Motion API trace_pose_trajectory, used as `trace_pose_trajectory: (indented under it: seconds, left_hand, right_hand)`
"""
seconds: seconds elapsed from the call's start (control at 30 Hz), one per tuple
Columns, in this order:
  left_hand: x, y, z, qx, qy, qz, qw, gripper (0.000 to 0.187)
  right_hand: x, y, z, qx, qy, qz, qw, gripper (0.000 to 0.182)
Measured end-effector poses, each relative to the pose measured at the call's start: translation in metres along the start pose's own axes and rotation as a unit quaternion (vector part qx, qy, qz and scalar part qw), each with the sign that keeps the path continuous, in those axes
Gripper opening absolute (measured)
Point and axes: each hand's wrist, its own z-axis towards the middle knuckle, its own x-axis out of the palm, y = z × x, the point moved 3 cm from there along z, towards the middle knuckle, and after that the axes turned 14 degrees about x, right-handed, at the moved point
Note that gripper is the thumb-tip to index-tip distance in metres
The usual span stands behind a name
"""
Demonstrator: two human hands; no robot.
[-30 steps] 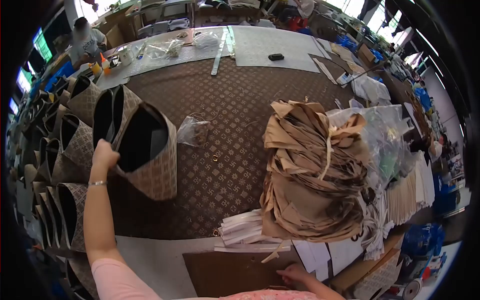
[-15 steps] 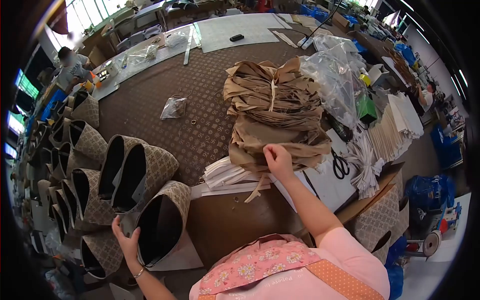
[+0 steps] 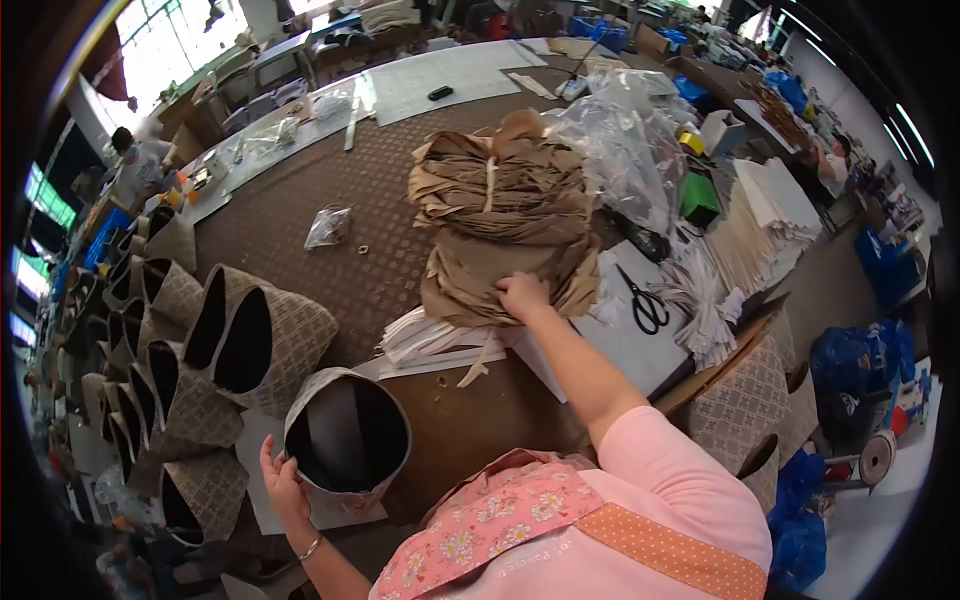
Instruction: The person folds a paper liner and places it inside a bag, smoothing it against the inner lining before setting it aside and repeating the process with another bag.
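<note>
A patterned bag (image 3: pixel 345 440) (open mouth up, dark lining showing) is gripped at its near-left side by the left hand (image 3: pixel 283 487). The right hand (image 3: pixel 523 295) is pressed, fingers curled, on the near edge of a tied paper stack (image 3: pixel 500 225); whether a sheet is pinched cannot be told. White strips (image 3: pixel 430 340) lie just left of the stack's near edge on the counter (image 3: pixel 300 220). Scissors (image 3: pixel 640 300) lie right of the stack. More bags (image 3: pixel 200 350) are clustered left of the stack, beyond the held bag.

Distant worker (image 3: pixel 135 160) blurred, tiny
</note>
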Motion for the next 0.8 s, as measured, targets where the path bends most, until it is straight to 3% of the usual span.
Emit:
trace_pose_trajectory:
  seconds: [0.07, 0.1, 0.2, 0.27, 0.3, 0.33, 0.37, 0.53, 0.6, 0.67, 0.7, 0.77, 0.8]
  left_hand:
    - [0.044, -0.013, -0.020, -0.019, -0.043, -0.076, 0.996, 0.065]
    - [0.060, -0.011, -0.027, -0.021, -0.018, -0.082, 0.996, 0.065]
    - [0.089, 0.010, -0.057, -0.046, 0.069, -0.056, 0.995, 0.066]
    - [0.097, 0.024, -0.076, -0.036, 0.036, 0.033, 0.998, 0.064]
    - [0.077, 0.062, -0.064, -0.039, 0.052, 0.031, 0.997, 0.064]
    - [0.051, 0.099, -0.065, 0.120, 0.143, 0.274, 0.943, 0.063]
    - [0.030, 0.133, -0.045, 0.272, 0.218, 0.488, 0.800, 0.062]
    - [0.045, 0.123, -0.051, 0.238, 0.244, 0.372, 0.863, 0.063]
    - [0.054, 0.114, -0.054, 0.217, 0.244, 0.315, 0.891, 0.063]
    - [0.066, 0.104, -0.063, 0.192, 0.241, 0.256, 0.916, 0.064]
    - [0.072, 0.098, -0.068, 0.178, 0.236, 0.227, 0.928, 0.064]
    - [0.080, 0.085, -0.078, 0.149, 0.220, 0.173, 0.948, 0.065]
    - [0.079, 0.077, -0.085, 0.132, 0.206, 0.151, 0.958, 0.065]
  right_hand:
    - [0.004, -0.002, 0.002, 0.016, -0.015, 0.035, 0.999, 0.025]
    - [0.003, -0.001, 0.001, 0.015, -0.029, 0.047, 0.998, 0.023]
    - [-0.001, -0.003, 0.011, 0.016, -0.041, 0.186, 0.982, 0.018]
    - [-0.021, -0.006, 0.002, -0.008, -0.101, 0.257, 0.961, 0.015]
    - [-0.037, -0.015, -0.010, 0.005, -0.109, 0.253, 0.961, 0.015]
    - [-0.055, -0.017, -0.026, -0.051, -0.135, 0.278, 0.950, 0.013]
    - [-0.071, -0.017, -0.046, -0.107, -0.158, 0.300, 0.935, 0.012]
    - [-0.095, -0.027, -0.158, -0.175, -0.135, 0.201, 0.954, 0.012]
    - [-0.054, -0.032, -0.188, -0.161, -0.074, 0.148, 0.973, 0.013]
    - [0.001, -0.039, -0.210, -0.143, 0.091, 0.046, 0.984, 0.014]
    - [0.019, -0.043, -0.219, -0.141, 0.091, 0.046, 0.985, 0.014]
    - [0.052, -0.046, -0.234, -0.151, 0.227, 0.017, 0.962, 0.021]
    - [0.051, -0.045, -0.234, -0.157, 0.233, 0.019, 0.959, 0.021]
